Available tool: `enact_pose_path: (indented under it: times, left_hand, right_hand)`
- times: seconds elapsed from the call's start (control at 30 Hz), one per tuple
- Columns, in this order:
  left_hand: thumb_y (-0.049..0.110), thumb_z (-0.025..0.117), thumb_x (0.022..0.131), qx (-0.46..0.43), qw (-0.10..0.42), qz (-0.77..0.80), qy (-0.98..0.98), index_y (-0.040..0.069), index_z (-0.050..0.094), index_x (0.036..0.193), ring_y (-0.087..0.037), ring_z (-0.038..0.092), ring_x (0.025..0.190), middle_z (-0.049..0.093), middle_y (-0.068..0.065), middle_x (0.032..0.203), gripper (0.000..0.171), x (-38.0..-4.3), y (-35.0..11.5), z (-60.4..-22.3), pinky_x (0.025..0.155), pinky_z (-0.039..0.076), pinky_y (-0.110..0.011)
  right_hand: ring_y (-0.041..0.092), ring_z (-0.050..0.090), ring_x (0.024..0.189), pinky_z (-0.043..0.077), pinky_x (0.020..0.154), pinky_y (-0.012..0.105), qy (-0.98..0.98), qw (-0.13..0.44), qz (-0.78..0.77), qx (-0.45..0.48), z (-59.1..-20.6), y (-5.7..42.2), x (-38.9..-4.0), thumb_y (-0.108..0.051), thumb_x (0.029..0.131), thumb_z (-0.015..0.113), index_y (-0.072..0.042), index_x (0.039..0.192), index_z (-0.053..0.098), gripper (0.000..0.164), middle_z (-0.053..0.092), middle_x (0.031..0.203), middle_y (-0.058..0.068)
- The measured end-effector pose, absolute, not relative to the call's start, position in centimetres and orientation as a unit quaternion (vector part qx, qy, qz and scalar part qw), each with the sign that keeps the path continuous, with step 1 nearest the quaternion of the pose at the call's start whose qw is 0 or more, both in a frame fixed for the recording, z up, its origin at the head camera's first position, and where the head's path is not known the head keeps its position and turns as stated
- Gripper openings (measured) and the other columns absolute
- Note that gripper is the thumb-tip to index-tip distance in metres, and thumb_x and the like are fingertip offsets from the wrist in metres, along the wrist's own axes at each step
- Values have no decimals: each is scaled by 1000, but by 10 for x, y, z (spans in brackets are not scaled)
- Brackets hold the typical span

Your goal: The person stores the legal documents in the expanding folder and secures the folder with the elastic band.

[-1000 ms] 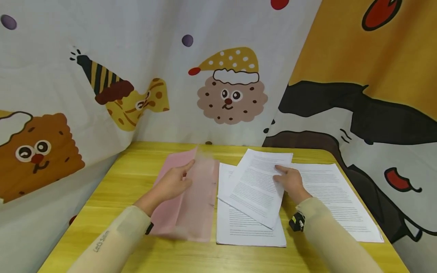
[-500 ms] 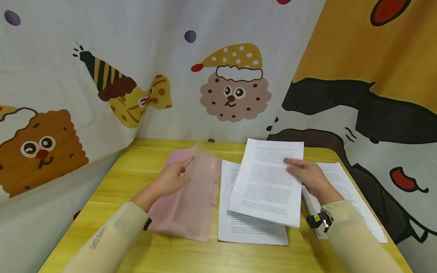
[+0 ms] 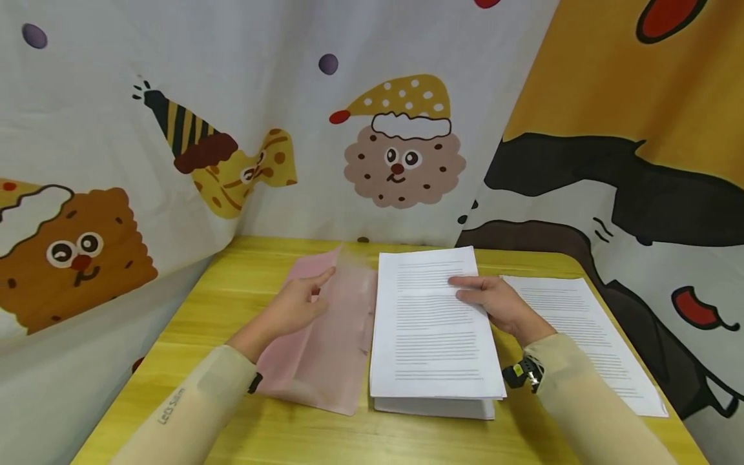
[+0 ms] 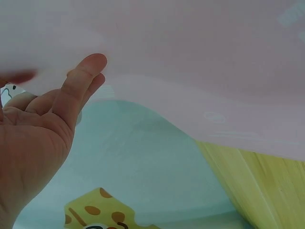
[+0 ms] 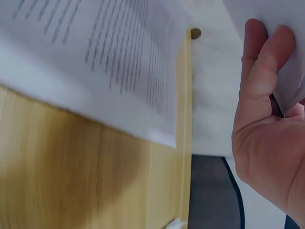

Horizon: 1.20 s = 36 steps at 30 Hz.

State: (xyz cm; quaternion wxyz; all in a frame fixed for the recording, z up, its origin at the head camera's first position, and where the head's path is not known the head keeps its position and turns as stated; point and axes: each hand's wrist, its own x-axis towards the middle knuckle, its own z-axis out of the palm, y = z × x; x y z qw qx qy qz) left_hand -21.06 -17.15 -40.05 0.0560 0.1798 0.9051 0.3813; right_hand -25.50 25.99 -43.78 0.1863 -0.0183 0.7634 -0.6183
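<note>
My left hand (image 3: 298,309) pinches the raised cover of a pink translucent plastic folder (image 3: 340,361) on the left of the table. In the left wrist view, the fingers of that hand lie against the pink sheet (image 4: 190,57), which arches up. My right hand (image 3: 507,305) grips the right edge of a stack of printed paper (image 3: 433,336), thumb and fingers on either side of it. This held stack hangs over a second paper stack (image 3: 436,408), hiding most of it; only its lower edge shows in the head view.
A third stack of printed paper (image 3: 587,342) lies at the right of the yellow wooden table (image 3: 290,439), partly behind the right forearm. A cartoon-printed cloth (image 3: 279,213) hangs along the table's back and sides.
The held paper stack first lifted up and right, then came left, turning from slanted to nearly straight above the lower stack. My left hand still holds the folder cover up.
</note>
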Motion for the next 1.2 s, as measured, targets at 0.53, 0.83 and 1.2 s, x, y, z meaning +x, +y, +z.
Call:
enact_pose_path:
  times: [0.53,0.83,1.2]
  left_hand:
    - [13,53,102,172,67,373,909,19,33,168,-13,35,55,36,8,52,70,-207,-171,-400,47,32,-23]
    - [11,54,102,171,58,372,911,15,37,167,-28,59,76,49,1,56,67,-205,-170,-402,54,41,-25]
    - [8,58,97,191,44,373,907,10,37,166,-8,22,48,29,9,57,72,-208,-160,-406,46,25,-23]
  right_hand:
    - [20,77,100,65,84,34,748,219,-626,-36,-442,233,-259,-15,102,70,-5,149,63,49,67,144,15]
    - [23,78,99,65,83,35,741,239,-626,-46,-451,205,-263,-14,101,72,-4,147,65,48,67,144,19]
    - [11,75,94,63,80,28,724,189,-663,-5,-467,186,-268,-13,103,69,-5,151,61,50,65,150,15]
